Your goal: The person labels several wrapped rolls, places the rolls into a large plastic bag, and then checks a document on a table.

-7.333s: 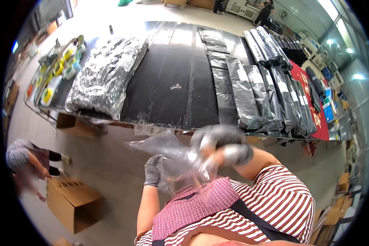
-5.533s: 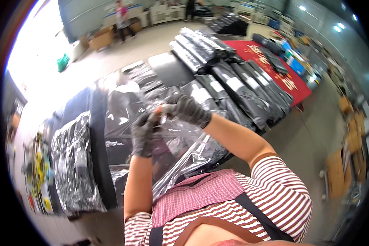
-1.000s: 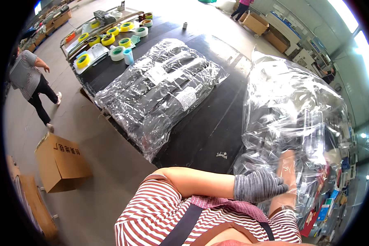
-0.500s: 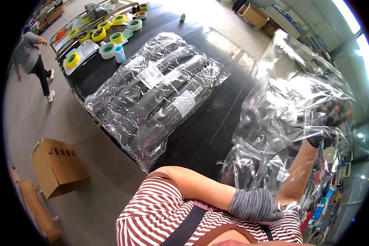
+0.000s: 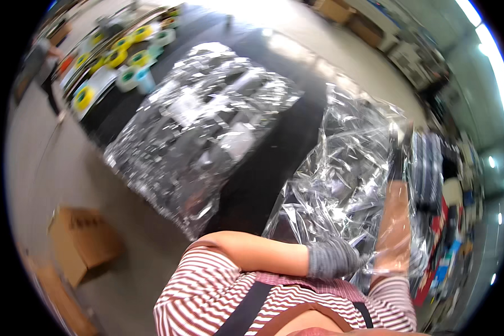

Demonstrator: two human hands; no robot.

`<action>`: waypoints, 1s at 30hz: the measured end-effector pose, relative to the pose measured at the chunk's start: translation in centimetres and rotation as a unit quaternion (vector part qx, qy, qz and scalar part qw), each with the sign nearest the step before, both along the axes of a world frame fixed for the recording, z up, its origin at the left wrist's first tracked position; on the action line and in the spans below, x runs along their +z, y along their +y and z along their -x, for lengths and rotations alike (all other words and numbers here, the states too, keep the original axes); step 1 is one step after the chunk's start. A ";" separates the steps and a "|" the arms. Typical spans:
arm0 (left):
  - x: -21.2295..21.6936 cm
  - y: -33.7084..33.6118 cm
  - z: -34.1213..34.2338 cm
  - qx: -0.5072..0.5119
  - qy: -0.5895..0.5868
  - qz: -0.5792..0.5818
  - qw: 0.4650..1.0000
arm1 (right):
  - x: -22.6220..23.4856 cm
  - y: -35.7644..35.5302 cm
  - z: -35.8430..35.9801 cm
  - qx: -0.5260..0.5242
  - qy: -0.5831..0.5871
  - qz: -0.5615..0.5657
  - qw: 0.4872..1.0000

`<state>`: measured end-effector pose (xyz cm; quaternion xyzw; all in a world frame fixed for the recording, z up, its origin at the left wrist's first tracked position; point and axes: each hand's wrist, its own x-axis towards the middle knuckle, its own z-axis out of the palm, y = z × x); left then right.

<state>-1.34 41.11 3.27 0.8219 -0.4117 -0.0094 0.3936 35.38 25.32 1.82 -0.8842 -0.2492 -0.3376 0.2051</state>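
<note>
Looks like mid-bagging: left hand (image 5: 333,259) grips the clear plastic bag (image 5: 347,168), right hand (image 5: 399,154) is inside it, fingers unreadable, so next it needs spreading open.

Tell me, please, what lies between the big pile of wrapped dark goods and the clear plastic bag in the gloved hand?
Only bare black table top separates the wrapped pile from the clear bag in the head view.

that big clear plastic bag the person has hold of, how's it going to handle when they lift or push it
Probably floppy: the clear plastic bag is crumpled all over and drapes around the right forearm inside it. Likely light for its size, since the thin film stands up off the black table. Its glossy glare suggests it is slippery, though the gloved left hand may grip better.
</note>
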 end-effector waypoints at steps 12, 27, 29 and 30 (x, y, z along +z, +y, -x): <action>-2.6 -0.5 -6.5 0.222 0.025 -0.012 0.975 | -18.5 -1.0 16.0 0.143 0.299 -0.175 0.927; -3.1 -4.1 -4.7 0.330 0.038 -0.050 0.942 | -5.1 -45.5 31.3 -0.271 0.386 -0.139 0.871; -3.5 -4.3 -4.0 0.343 0.070 -0.002 0.937 | -9.1 -52.4 29.6 -0.411 0.426 -0.115 0.798; -4.4 -4.1 -4.3 0.349 0.078 -0.041 0.933 | -10.4 -55.7 29.9 -0.457 0.415 -0.085 0.782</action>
